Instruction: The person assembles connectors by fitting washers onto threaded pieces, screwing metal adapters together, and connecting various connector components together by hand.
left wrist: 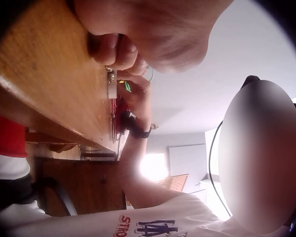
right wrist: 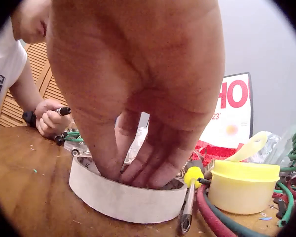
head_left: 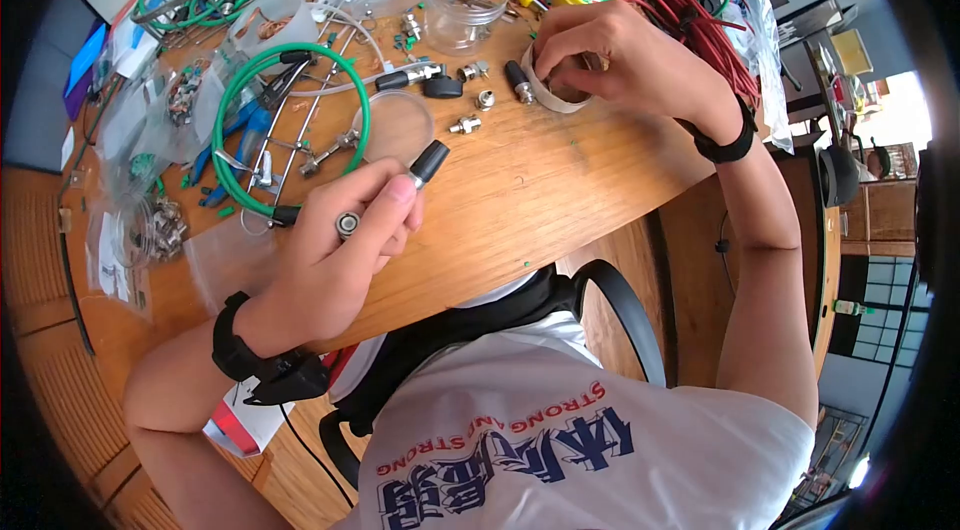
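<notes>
The left hand point(head_left: 345, 250) point(left wrist: 153, 34) point(right wrist: 50, 121) pinches a connector with a black sleeve point(head_left: 430, 162) point(right wrist: 64, 111) between thumb and fingers; a silver connector point(head_left: 347, 223) also sits against its curled fingers. The right hand point(head_left: 640, 60) point(left wrist: 135, 98) point(right wrist: 143, 84) reaches down into a shallow round white container point(head_left: 562, 106) point(left wrist: 112, 88) point(right wrist: 123, 200), fingertips inside the rim. Whether they pinch anything is hidden. Just left of the container in the head view lies another black-sleeved connector point(head_left: 518, 78).
Silver connectors point(head_left: 466, 124), a clear round lid point(head_left: 395, 125), a clear jar point(head_left: 465, 10) and a green cable coil point(head_left: 222, 130) lie on the wooden table point(head_left: 540, 185). Red cables point(head_left: 690, 30) and a yellow-lidded tub point(right wrist: 244, 190) stand beyond the right hand.
</notes>
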The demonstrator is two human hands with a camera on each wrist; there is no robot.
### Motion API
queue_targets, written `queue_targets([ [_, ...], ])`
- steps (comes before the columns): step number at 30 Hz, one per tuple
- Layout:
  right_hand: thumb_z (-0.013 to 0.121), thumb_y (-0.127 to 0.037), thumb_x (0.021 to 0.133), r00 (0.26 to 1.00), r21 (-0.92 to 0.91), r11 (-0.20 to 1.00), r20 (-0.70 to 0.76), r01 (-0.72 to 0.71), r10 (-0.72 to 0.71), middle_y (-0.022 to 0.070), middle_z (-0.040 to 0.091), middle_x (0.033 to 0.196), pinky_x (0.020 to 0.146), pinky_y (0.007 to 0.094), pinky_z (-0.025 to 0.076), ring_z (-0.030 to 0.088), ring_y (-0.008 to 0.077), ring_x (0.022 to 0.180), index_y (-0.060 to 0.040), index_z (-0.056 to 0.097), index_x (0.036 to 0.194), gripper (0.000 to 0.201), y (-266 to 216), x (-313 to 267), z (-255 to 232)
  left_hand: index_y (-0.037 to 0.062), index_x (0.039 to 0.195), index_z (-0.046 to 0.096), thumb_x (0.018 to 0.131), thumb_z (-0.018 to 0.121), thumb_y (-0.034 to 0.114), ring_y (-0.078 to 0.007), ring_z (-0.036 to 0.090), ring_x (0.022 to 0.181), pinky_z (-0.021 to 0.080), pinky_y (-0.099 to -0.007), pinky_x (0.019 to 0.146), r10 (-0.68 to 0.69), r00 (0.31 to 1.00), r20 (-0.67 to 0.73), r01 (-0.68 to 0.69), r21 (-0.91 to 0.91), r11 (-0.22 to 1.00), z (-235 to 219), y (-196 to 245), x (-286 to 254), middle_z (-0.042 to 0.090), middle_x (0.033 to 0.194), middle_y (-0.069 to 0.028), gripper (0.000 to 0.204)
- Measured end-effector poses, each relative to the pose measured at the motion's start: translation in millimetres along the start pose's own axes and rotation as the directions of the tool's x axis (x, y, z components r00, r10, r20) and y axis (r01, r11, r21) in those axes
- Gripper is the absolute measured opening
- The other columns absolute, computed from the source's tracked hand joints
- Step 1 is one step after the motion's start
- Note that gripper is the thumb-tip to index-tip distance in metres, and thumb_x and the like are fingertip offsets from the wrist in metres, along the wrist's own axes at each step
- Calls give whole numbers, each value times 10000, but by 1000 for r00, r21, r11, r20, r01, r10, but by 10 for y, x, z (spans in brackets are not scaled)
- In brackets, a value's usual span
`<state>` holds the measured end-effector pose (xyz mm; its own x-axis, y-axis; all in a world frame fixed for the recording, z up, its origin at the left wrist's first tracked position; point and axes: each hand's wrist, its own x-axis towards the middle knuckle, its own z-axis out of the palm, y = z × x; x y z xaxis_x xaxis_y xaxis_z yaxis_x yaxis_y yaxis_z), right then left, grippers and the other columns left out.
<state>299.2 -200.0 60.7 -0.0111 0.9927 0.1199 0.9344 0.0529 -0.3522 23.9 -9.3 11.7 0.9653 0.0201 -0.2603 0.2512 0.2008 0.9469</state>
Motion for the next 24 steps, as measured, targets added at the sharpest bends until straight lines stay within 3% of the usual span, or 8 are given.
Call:
queue_targets([
  [5, 701, 81, 800, 984, 16, 994, 143, -112, 109, 123, 657, 951, 770, 395, 529, 657, 326, 844, 33, 669, 905, 121, -5, -28, 8, 66, 918, 509, 1129, 441, 330, 3, 262, 582, 174, -213, 515, 41, 999, 10, -42, 42, 998, 0, -18, 8, 332, 685, 93, 345],
  [14, 662, 75, 848, 986, -90, 995, 150, -53, 66, 138, 593, 916, 774, 395, 508, 625, 341, 867, 21, 596, 978, 155, 8, -76, 0, 50, 888, 528, 1133, 448, 249, -11, 321, 625, 259, -224, 558, 9, 1000, 0, -9, 11, 1000, -5, 33, 2, 395, 686, 68, 325],
  [16, 650, 61, 885, 972, -126, 973, 110, -194, 208, 130, 614, 934, 777, 375, 511, 635, 304, 863, 15, 590, 990, 130, -32, -54, -133, 46, 903, 542, 1132, 449, 249, -16, 326, 624, 265, -230, 560, 15, 1000, 11, -15, 3, 1000, -20, 19, 7, 400, 690, 67, 321],
  [18, 662, 55, 912, 994, -120, 987, -7, -111, 112, 96, 661, 936, 794, 336, 528, 652, 245, 857, 15, 598, 992, 110, -205, 47, -342, 39, 929, 556, 1130, 450, 244, -20, 330, 626, 271, -232, 567, 19, 1000, -2, -19, 17, 1000, -14, 20, 0, 400, 691, 65, 307],
  [20, 661, -13, 934, 977, -26, 996, -195, 81, -84, 118, 664, 855, 749, 345, 543, 671, 268, 798, 0, 622, 977, 59, -353, 188, -326, 33, 954, 570, 1129, 450, 239, -24, 333, 628, 277, -235, 574, 30, 1000, -3, -30, 36, 999, -9, 42, 10, 400, 692, 64, 295],
  [22, 673, 41, 919, 979, -8, 997, -188, 76, -76, 96, 678, 934, 791, 301, 537, 676, 200, 837, 25, 637, 978, 71, -695, 322, -295, 20, 1040, 596, 1120, 462, 243, -34, 356, 640, 299, -240, 599, 63, 998, 8, -63, 77, 995, -6, 59, 7, 413, 691, 58, 272],
  [23, 684, 55, 899, 971, 150, 985, -235, 89, -51, 99, 679, 915, 773, 309, 539, 676, 208, 824, 35, 644, 952, 69, -776, 367, -183, 20, 1040, 596, 1120, 462, 243, -34, 356, 640, 299, -240, 599, 59, 998, 4, -59, 79, 995, -4, 47, 5, 413, 691, 58, 272],
  [24, 707, 48, 880, 913, 85, 951, -314, 299, -259, 113, 687, 901, 737, 326, 547, 678, 233, 811, 40, 651, 936, 80, -682, 416, -72, 18, 1075, 600, 1114, 471, 246, -41, 381, 661, 319, -243, 617, 59, 998, -1, -58, 93, 994, -5, 32, 5, 438, 711, 44, 264],
])
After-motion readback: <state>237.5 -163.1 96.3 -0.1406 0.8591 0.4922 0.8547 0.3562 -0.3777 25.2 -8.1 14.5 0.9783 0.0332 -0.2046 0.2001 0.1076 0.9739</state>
